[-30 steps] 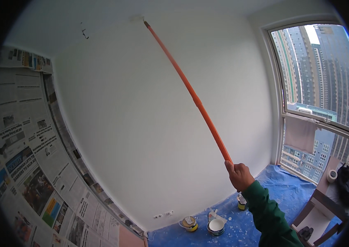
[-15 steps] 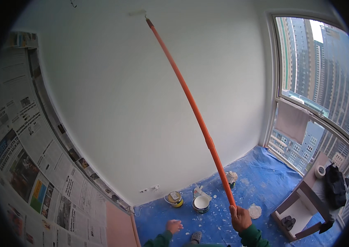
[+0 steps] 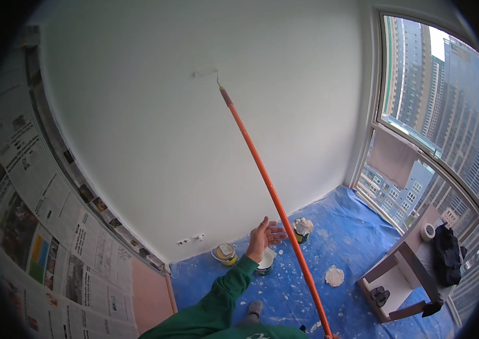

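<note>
The left hand (image 3: 265, 236) hangs open, fingers spread, just left of the long orange pole (image 3: 267, 192), not gripping it. The pole rises to a paint roller (image 3: 204, 73) pressed on the far white wall (image 3: 137, 141). The right hand is hidden at the bottom edge; its grip cannot be told.

— How is the room lit?
— It is filled with soft daylight from the window (image 3: 437, 113) on the right; the white wall (image 3: 154, 141) is evenly lit and only faint shadows are cast.
— Is any glare seen?
— The sky patch at the top of the window is blown out.
— And the sharpness?
— The centre is rendered crisply. Straight edges are bent by the fisheye toward the rim, where a black vignette is seen and the newspaper-covered wall (image 3: 30, 226) is slightly softened.
</note>
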